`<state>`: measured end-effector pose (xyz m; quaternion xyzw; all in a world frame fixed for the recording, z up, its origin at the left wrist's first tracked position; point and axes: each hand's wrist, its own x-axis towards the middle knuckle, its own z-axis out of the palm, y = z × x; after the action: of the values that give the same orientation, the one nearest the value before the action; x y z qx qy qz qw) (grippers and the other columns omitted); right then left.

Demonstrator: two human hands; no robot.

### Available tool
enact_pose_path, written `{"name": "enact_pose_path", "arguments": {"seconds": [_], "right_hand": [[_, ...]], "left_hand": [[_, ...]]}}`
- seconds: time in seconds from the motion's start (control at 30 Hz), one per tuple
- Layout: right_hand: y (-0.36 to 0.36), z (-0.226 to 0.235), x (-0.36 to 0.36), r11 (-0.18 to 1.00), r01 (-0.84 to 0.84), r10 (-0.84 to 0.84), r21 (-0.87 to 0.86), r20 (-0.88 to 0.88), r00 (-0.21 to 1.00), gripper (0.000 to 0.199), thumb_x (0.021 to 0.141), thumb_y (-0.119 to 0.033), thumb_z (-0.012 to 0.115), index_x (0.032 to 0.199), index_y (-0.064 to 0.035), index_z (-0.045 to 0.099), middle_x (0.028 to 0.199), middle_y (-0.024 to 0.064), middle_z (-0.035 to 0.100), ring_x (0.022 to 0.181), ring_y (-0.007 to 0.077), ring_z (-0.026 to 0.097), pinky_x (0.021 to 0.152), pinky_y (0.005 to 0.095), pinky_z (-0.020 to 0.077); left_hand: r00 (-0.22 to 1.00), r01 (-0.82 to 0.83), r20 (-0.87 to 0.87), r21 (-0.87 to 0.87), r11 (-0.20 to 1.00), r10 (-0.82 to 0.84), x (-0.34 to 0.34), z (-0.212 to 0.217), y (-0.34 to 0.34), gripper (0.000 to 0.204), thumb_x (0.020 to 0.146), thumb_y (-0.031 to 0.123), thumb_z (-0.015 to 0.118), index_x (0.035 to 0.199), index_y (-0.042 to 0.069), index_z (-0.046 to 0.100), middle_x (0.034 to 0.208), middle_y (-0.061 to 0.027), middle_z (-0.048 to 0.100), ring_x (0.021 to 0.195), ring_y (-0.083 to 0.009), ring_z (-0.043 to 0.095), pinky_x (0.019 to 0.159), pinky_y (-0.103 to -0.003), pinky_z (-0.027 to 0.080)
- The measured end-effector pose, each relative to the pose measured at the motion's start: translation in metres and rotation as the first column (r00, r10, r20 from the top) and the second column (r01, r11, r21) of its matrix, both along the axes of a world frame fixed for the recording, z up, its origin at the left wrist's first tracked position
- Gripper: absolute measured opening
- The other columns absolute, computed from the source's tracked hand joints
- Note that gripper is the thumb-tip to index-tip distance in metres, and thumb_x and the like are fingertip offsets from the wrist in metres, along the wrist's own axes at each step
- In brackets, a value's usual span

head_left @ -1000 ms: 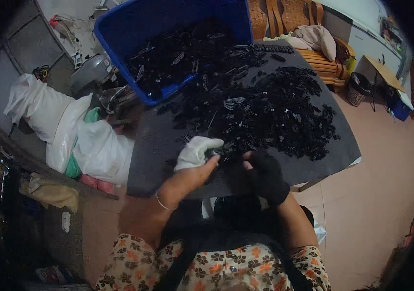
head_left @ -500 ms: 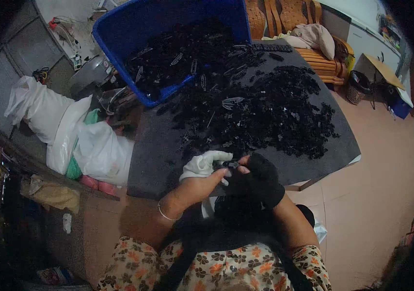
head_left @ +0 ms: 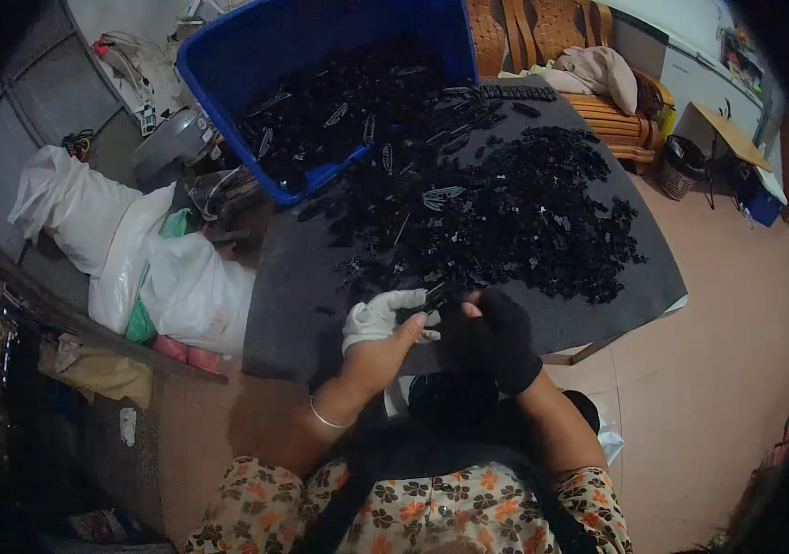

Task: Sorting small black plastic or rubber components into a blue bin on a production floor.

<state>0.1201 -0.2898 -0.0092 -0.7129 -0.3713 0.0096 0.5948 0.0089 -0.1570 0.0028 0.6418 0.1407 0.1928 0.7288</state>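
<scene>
Small black part (head_left: 435,297) sits pinched between both hands at the near edge of the grey surface (head_left: 293,314). Left hand (head_left: 383,323), white-gloved, and right hand (head_left: 491,334), black-gloved, each grasp it. Behind, black pieces (head_left: 524,212) spill from a blue bin (head_left: 228,65).

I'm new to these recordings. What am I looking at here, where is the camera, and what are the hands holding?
The camera is worn on a person's head and looks down through a fisheye lens, so edges bend. There is no machine: the left hand wears a white glove, the right hand a black one. Together they hold a small black part between them. Ahead lies a dark grey table covered with a pile of small black parts. A blue bin holding more of them rests at its far edge. White bags sit to the left.
</scene>
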Motion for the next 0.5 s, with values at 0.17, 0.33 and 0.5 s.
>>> {"name": "enact_pose_path", "arguments": {"seconds": [0.17, 0.33, 0.5], "right_hand": [[0.004, -0.004, -0.011, 0.982, -0.126, 0.180, 0.144, -0.469, 0.865, 0.016, 0.089, -0.019, 0.054, 0.082, -0.0045, 0.058, 0.066, 0.0002, 0.054, 0.062, 0.0104, 0.052, 0.056, 0.0262, 0.0418], [0.002, 0.001, -0.019, 0.980, -0.163, 0.195, 0.111, -0.662, 0.724, 0.023, 0.091, -0.023, 0.052, 0.079, -0.0038, 0.057, 0.066, -0.0021, 0.052, 0.060, 0.0069, 0.047, 0.054, 0.0260, 0.0397], [0.001, -0.006, -0.021, 0.932, -0.257, 0.363, 0.257, -0.635, 0.682, 0.022, 0.091, -0.024, 0.051, 0.079, -0.0057, 0.054, 0.063, 0.0005, 0.051, 0.055, 0.0090, 0.047, 0.050, 0.0241, 0.0377]], "left_hand": [[0.971, -0.158, 0.232, 0.453, 0.877, 0.055, -0.001, -0.016, -0.004, 0.027, 0.084, -0.001, 0.057, 0.111, -0.003, 0.052, 0.115, -0.0189, 0.053, 0.104, -0.0241, 0.056, 0.082, -0.031, 0.052], [0.962, -0.220, 0.271, 0.684, 0.695, 0.038, -0.004, -0.003, -0.012, 0.026, 0.080, 0.000, 0.061, 0.105, 0.002, 0.059, 0.116, -0.0213, 0.054, 0.103, -0.0293, 0.057, 0.082, -0.034, 0.050], [0.968, -0.220, 0.253, 0.822, 0.525, 0.010, -0.008, 0.002, -0.013, 0.024, 0.077, 0.002, 0.063, 0.101, 0.004, 0.062, 0.114, -0.0215, 0.056, 0.101, -0.0350, 0.057, 0.083, -0.037, 0.048]]}}
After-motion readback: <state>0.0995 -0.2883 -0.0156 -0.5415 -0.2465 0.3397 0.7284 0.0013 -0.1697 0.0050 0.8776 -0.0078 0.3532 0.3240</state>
